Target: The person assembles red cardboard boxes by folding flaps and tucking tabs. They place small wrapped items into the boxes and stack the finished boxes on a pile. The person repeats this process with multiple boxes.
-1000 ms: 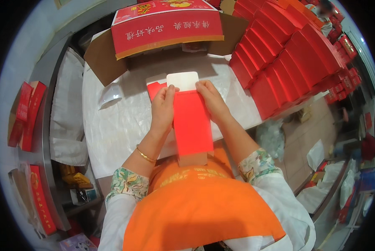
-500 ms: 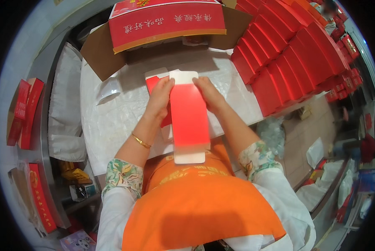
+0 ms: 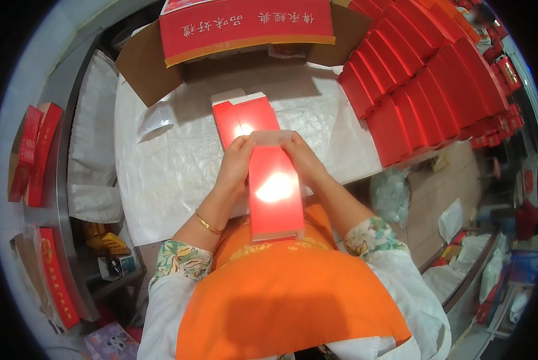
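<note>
We note, top centre: big open carton [image 3: 245, 27] w/ brown flaps. Right: rows of stacked red boxes [image 3: 425, 84]. White woven sheet [image 3: 161, 174] covers table. Far left: 2 red boxes [image 3: 32, 150].

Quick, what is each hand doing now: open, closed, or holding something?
Left hand: closed on the left edge of the red carton.
Right hand: closed on its right edge.

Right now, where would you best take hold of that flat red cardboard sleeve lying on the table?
Grip the flat red cardboard sleeve by its two long edges near the white far flap, coming from above: it lies flat on the white woven table cover, and its near end is under the held carton.
</note>
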The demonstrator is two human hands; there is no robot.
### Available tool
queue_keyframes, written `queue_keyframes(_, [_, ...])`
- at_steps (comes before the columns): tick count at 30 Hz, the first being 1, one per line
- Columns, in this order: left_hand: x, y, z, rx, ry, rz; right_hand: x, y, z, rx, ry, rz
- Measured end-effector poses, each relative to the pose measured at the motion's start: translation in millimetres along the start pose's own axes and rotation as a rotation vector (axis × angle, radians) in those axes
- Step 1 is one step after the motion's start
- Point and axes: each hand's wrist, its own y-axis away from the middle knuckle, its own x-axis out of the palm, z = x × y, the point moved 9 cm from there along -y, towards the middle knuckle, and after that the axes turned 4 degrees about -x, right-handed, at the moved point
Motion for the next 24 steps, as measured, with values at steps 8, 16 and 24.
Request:
queue_keyframes(8, [11, 45, -29, 0.235, -0.137, -0.009, 8, 32, 36, -0.165, 0.083, 0.055])
queue_keyframes(16, [30, 75, -52, 0.393, -0.457, 0.064, 14, 42, 68, -0.408, 0.307, 0.202])
queue_keyframes(24, [42, 95, -54, 0.432, -0.214, 0.167, 4, 75, 91, -0.669, 0.248, 0.095])
